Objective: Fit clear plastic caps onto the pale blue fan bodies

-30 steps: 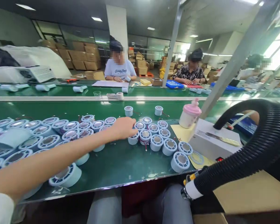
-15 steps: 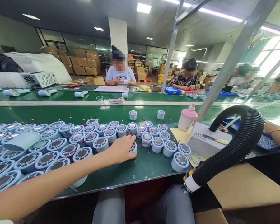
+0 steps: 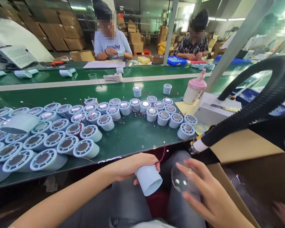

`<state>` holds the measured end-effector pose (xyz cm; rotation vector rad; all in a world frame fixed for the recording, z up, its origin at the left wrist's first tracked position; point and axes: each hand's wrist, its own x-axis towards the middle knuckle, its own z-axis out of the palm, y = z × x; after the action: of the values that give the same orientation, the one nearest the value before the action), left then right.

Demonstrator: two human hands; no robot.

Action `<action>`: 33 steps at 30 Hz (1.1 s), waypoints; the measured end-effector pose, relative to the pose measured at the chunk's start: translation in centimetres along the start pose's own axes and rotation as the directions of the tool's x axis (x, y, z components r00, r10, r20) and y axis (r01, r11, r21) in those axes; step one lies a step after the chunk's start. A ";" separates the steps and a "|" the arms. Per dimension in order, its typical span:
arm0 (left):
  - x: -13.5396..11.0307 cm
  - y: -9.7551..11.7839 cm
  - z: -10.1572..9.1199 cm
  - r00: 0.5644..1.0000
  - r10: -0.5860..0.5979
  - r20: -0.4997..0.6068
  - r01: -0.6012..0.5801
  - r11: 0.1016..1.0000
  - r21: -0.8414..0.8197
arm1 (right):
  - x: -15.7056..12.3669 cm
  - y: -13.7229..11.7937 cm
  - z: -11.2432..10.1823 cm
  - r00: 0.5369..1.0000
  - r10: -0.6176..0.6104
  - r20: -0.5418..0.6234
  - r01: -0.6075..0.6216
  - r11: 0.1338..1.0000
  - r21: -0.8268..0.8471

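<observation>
Two parts are in your hands, both held low over your lap, just off the near edge of the counter. Your left hand has its grip closed around a pale blue housing, open end tipped down and toward you, with thin red wires trailing up from it. Your right hand cups a clear dome; that grip is loose, fingers spread and only half curled about the curved surface. The two pieces are near each other but not touching.

By the look of it, you are at the point of bringing the pair together. That would call for turning the housing's open mouth to face the dome, keeping the wires out of the gap, and holding the dome by its rim, since it looks slippery.

On the counter, many more housings lie in rows. A black ribbed hose arches over a cardboard box at your right.
</observation>
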<state>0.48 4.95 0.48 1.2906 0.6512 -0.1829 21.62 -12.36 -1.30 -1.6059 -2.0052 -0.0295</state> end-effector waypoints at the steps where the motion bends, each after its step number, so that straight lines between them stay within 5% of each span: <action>1: 0.1 0.1 0.4 1.000 0.031 0.004 -0.031 0.992 0.122 | 0.5 -0.6 1.0 1.000 -0.014 0.002 0.015 0.998 -0.068; 4: -0.3 0.4 1.4 0.975 0.219 -0.035 -0.176 0.862 0.476 | 2.2 -1.5 3.3 0.997 0.002 0.077 0.010 0.987 -0.162; 6: -0.6 0.3 1.8 0.932 0.352 -0.079 -0.237 0.764 0.601 | 2.8 -1.4 3.8 0.985 0.071 0.158 -0.070 0.997 -0.009; 10: -0.3 -1.4 1.9 0.859 0.476 -0.190 -0.284 0.750 0.597 | 2.6 -1.4 3.4 0.921 0.242 0.304 -0.359 0.829 0.429; 14: 1.1 -3.6 1.3 0.794 0.578 -0.189 -0.381 0.715 0.586 | 2.4 -1.6 3.2 0.862 0.379 0.336 -0.507 0.634 0.584; 17: 1.9 -4.6 1.1 0.797 0.593 -0.113 -0.448 0.707 0.548 | 2.8 -1.2 3.3 0.797 0.481 0.367 -0.580 0.437 0.687; 21: 1.9 -4.7 1.6 0.865 0.498 -0.059 -0.458 0.832 0.315 | 3.0 -0.3 3.3 0.696 0.554 0.458 -0.612 0.124 0.781; 23: 1.7 -4.6 1.9 0.893 0.443 -0.080 -0.424 0.888 0.179 | 2.7 0.1 3.3 0.688 0.538 0.487 -0.591 0.027 0.806; 25: 1.5 -4.5 2.2 0.910 0.396 -0.120 -0.395 0.918 0.031 | 2.2 0.1 3.3 0.761 0.470 0.447 -0.553 0.110 0.826; 28: 1.1 -4.5 2.4 0.944 0.300 -0.140 -0.322 0.929 -0.184 | 1.3 -0.2 3.0 0.896 0.332 0.294 -0.434 0.520 0.736; 30: 0.8 -4.5 2.5 0.957 0.269 -0.111 -0.288 0.930 -0.229 | 0.9 -0.4 2.7 0.941 0.259 0.219 -0.339 0.707 0.621; 33: 0.1 -4.2 2.5 0.949 0.305 -0.086 -0.314 0.941 -0.125 | 0.5 -0.6 2.3 0.950 0.226 0.215 -0.311 0.740 0.597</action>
<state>-0.51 1.47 -2.73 1.2514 0.4983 0.1613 20.07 -11.26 -2.85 -1.4403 -1.5884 0.7957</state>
